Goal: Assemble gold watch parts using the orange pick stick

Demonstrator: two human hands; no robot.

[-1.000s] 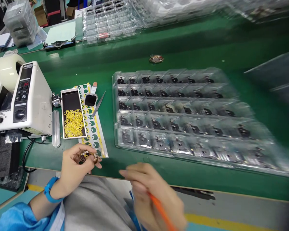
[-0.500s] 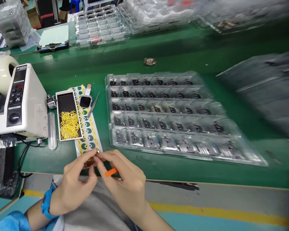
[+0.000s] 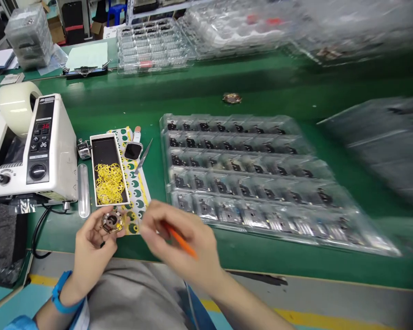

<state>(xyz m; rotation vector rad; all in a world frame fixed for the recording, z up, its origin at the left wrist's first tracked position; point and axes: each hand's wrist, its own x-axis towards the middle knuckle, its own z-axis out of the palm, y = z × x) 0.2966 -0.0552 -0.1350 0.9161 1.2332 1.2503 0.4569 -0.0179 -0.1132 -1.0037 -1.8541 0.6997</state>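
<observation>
Left hand (image 3: 92, 247): curled up, fingers pinching the round component.
Round component (image 3: 112, 221): small, gold and black, held just above the sticker sheet.
Right hand (image 3: 179, 238): motion-blurred, just beside the left hand, fingers closed around an orange stick (image 3: 181, 241).
Sticker sheet (image 3: 135, 204): green and yellow printed circles, directly under the round component.
White tray (image 3: 103, 136): black-lined, beside the sheet, holding a loose heap of yellow rubber rings (image 3: 109, 184).
Clear blister tray (image 3: 162, 121): right of the hands, rows of pockets each holding a small dark part (image 3: 221, 185).
Stacked clear trays (image 3: 151, 46): farther along the green workbench (image 3: 89, 110), their contents too small to tell.
</observation>
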